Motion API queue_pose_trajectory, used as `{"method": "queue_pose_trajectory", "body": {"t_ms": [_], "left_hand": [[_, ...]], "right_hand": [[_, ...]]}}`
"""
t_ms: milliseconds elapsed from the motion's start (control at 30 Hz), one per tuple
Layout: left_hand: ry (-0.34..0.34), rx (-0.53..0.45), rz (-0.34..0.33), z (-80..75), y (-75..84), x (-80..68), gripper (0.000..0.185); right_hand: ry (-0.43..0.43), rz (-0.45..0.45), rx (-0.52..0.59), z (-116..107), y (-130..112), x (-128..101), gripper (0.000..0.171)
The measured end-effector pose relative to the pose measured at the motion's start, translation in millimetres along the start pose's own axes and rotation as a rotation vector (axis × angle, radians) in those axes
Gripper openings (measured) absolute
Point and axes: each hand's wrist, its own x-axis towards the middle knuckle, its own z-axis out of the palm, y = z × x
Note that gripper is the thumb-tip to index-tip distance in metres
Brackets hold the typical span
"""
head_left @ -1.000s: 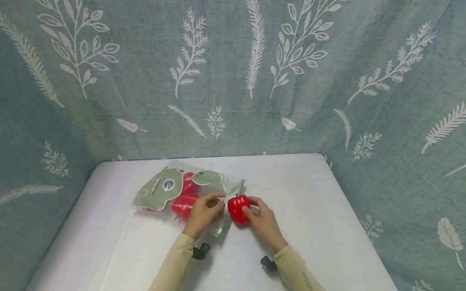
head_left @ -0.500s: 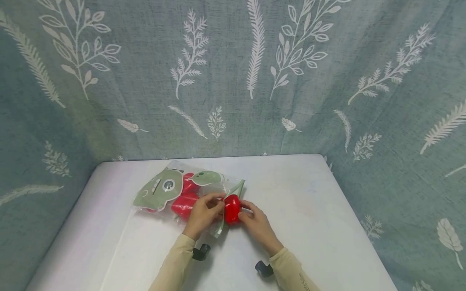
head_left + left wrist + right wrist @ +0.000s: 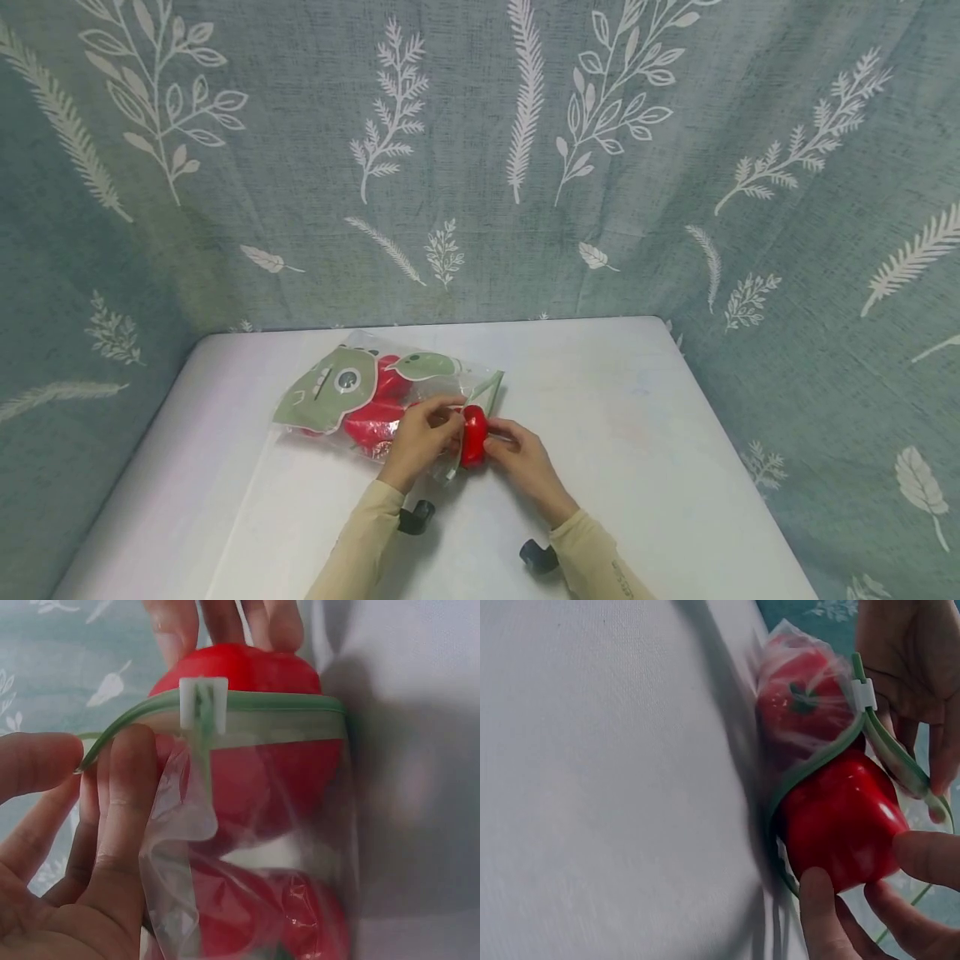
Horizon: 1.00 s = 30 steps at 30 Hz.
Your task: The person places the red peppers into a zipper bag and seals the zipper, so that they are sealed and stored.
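Toward the near middle of the white surface [image 3: 637,433], a clear zip bag [image 3: 352,392] with green cartoon prints lies flat, its closed end pointing at the far left corner and its green-rimmed mouth turned toward the person. It lies on its side so that the mouth can be reached low over the surface, and red fruit already inside it bulges the film. At that mouth sits the red apple [image 3: 474,433], a shiny toy-like one, about halfway through the opening: the green zip rim wraps round its middle, as the right wrist view shows.

The left hand [image 3: 422,437] pinches the upper lip of the bag beside the white slider [image 3: 202,701], fingers curled on the film, which holds the mouth spread wide enough for the fruit. The right hand [image 3: 517,454] grips the apple from its outer end, thumb and fingers curled round it, set behind it in line with the opening.

What stands in the way is the rim itself, tight about the apple, and the fruit already packed just inside. Patterned grey-green cloth [image 3: 480,167] with white leaf prints hangs behind the far edge and along both sides; the rest of the surface near the hands carries nothing else visible.
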Motion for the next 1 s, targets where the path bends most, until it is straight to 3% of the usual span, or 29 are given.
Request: {"method": "queue_pose_trajectory", "body": {"t_ms": [400,700,833,1000], "left_hand": [[0.034,0.021,0.050,4.0,-0.1,0.9,0.027],[0.028,0.070,0.083,5.0,0.3,0.5,0.027],[0.042,0.070,0.109,5.5,-0.1,1.7,0.026],[0.043,0.066,0.094,6.3,-1.0,2.3,0.027]], "right_hand": [[-0.001,0.003,0.038,10.3,0.9,5.5,0.044],[0.013,0.003,-0.071,21.2,4.1,16.1,0.037],[-0.021,-0.034,-0.114,21.5,5.4,20.1,0.033],[-0.084,-0.059,-0.076,19.3,-0.3,18.6,0.033]]}}
